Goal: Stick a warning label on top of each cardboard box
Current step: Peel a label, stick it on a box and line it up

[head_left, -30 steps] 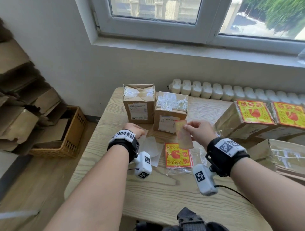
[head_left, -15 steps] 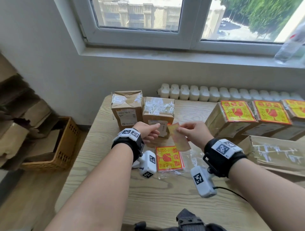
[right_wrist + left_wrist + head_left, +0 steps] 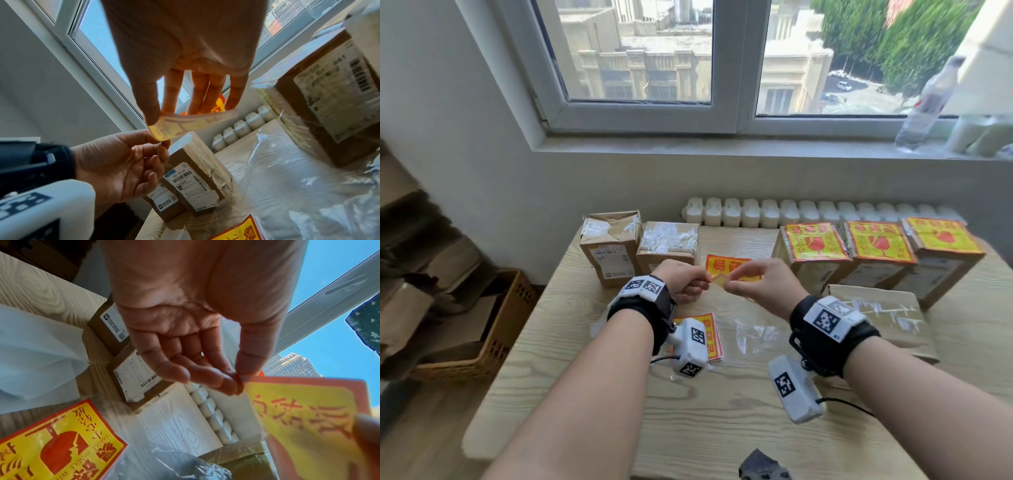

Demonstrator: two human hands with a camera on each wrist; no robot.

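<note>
A yellow-and-red warning label (image 3: 726,269) hangs in the air over the middle of the table. My right hand (image 3: 729,282) pinches its near edge between thumb and fingers (image 3: 153,116), and my left hand (image 3: 703,282) pinches its left corner (image 3: 240,378). Two taped cardboard boxes (image 3: 609,250) (image 3: 666,246) with bare tops stand at the back left, just beyond my left hand. Three boxes at the back right (image 3: 811,253) carry labels on top. A flat box (image 3: 876,315) with a bare top lies right of my right wrist. A stack of labels (image 3: 712,337) lies under my left wrist.
Crumpled clear plastic wrap (image 3: 756,335) lies beside the label stack and white backing paper (image 3: 30,353) lies left of it. A white radiator (image 3: 791,212) runs behind the table. A wicker basket (image 3: 500,329) of cardboard sits on the floor at left. A bottle (image 3: 924,109) stands on the sill.
My left hand rose from the table and now pinches the label's corner. The right hand lifted the label higher and away from me. The head view tilted up.
</note>
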